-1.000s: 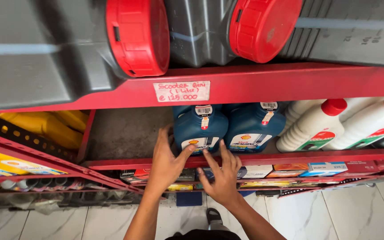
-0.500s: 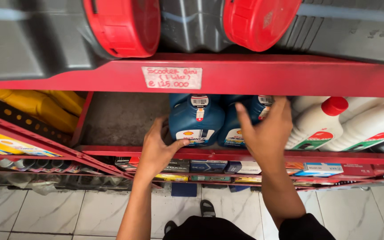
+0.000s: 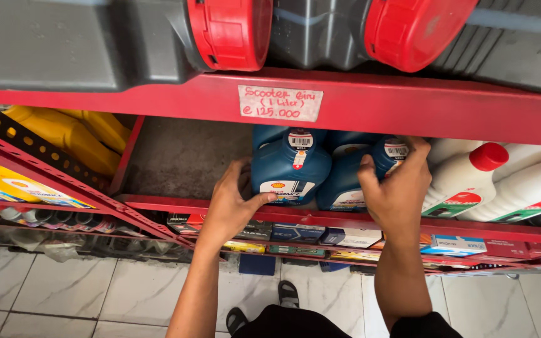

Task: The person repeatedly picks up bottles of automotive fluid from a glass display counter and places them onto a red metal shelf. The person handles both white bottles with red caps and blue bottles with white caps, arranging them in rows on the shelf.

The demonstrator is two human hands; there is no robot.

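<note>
Two blue oil bottles stand side by side on a red metal shelf [image 3: 176, 203]. My left hand [image 3: 233, 200] rests against the left side of the left blue bottle [image 3: 290, 164], fingers curled around its lower edge. My right hand [image 3: 397, 184] grips the right blue bottle [image 3: 347, 181] from the front and right, thumb on its face, fingers over its top corner. Both bottles are upright and touch each other.
White bottles with red caps [image 3: 471, 181] lie right of the blue ones. Yellow jugs [image 3: 76, 134] sit at the left. Grey canisters with red lids [image 3: 230, 31] fill the upper shelf. Small boxes [image 3: 295, 233] line the shelf below. A paper tag [image 3: 280, 103] is stuck on the shelf edge.
My right hand rose from below the shelf edge onto the right blue bottle and now grips it. My left hand stayed by the left bottle.
</note>
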